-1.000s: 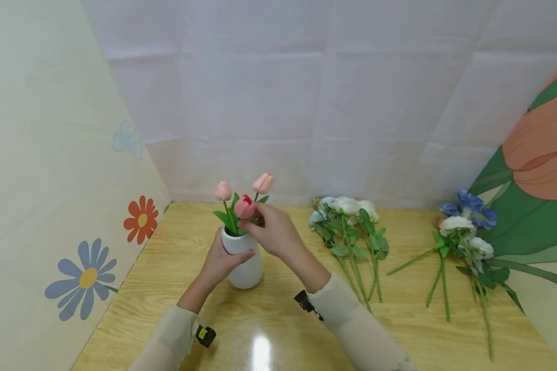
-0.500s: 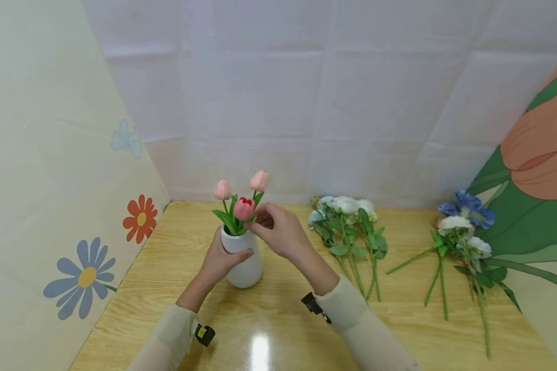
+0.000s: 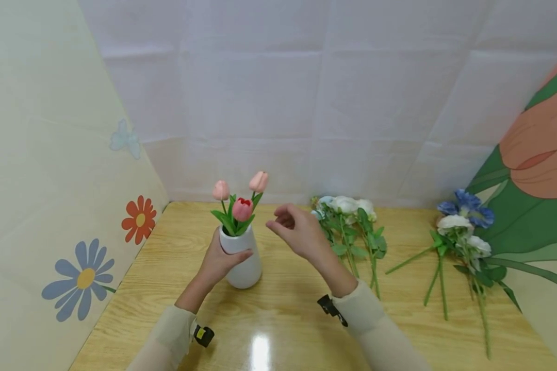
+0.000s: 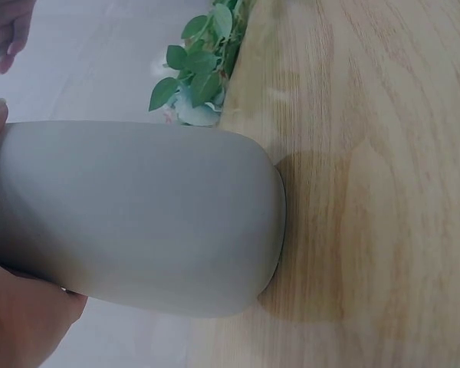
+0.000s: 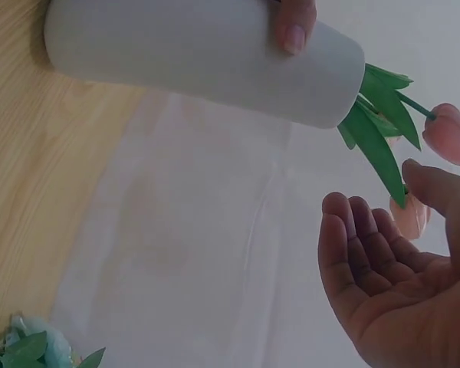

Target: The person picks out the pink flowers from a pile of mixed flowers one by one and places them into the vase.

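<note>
A white vase (image 3: 245,268) stands upright on the wooden table, gripped near its top by my left hand (image 3: 217,263), thumb across the front. Out of its mouth rise three tulips: a deeper pink tulip (image 3: 243,209) at the front, a pale pink tulip (image 3: 220,190) at the left and another pale pink tulip (image 3: 259,181) at the right, with green leaves around them. My right hand (image 3: 301,232) is in the air right of the vase, apart from the flowers. Its fingers are loosely bent and hold nothing, as the right wrist view (image 5: 391,268) confirms.
White and pale blue flowers (image 3: 345,206) with long green stems lie on the table (image 3: 288,319) to the right of the vase. Farther right lie white flowers (image 3: 457,226) and a blue flower (image 3: 469,206). A pale cloth wall (image 3: 255,93) stands behind the table.
My right hand has let go of the deeper pink tulip and moved away to the right. The tulip stays in the vase. My left hand keeps its grip.
</note>
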